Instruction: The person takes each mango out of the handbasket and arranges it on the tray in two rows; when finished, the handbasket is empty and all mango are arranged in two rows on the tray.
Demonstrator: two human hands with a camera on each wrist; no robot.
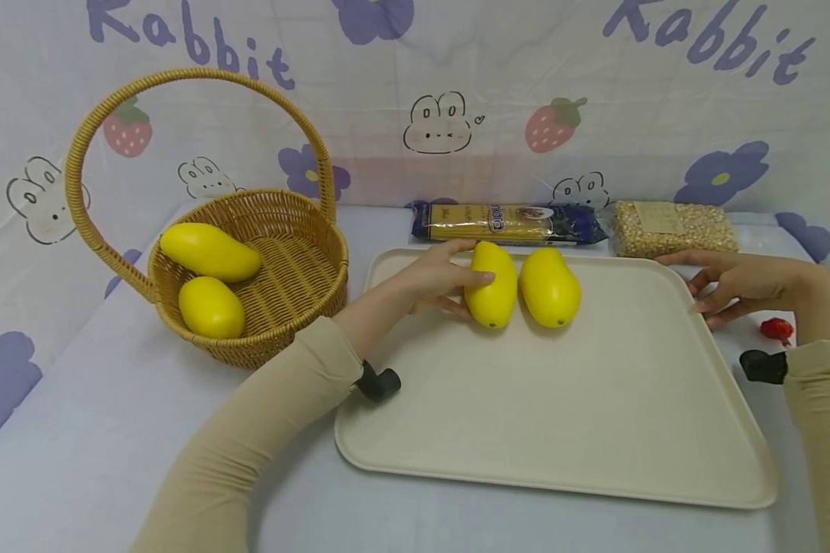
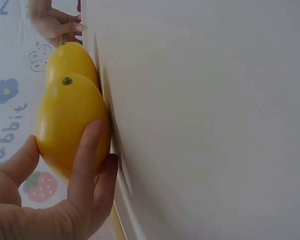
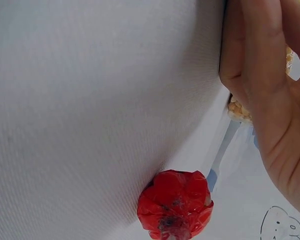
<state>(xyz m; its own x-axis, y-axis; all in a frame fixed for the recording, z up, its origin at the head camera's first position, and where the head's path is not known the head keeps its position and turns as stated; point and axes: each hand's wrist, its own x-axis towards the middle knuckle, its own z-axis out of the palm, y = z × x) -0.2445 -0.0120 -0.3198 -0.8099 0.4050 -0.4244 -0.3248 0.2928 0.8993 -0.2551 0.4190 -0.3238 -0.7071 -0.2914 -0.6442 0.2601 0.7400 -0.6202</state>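
Note:
In the head view my left hand (image 1: 439,278) holds a yellow mango (image 1: 496,296) at the back of the beige tray (image 1: 560,415). The left wrist view shows thumb and fingers on opposite sides of this mango (image 2: 70,122). Just to its right lies a second mango (image 1: 552,290) on the tray. My right hand (image 1: 743,284) is at the tray's back right corner, fingers loosely bent by the rim. Nothing is visible in its grasp. Two more mangoes (image 1: 210,253) lie in the left side of a wicker basket (image 1: 293,338).
Behind the tray lie a pasta packet (image 1: 484,223) and a bag of corn kernels (image 1: 685,223). A small red wrapped item (image 1: 777,329) sits near my right wrist. The basket's tall handle (image 1: 76,165) arches upward. A printed cloth (image 1: 498,169) hangs at the back.

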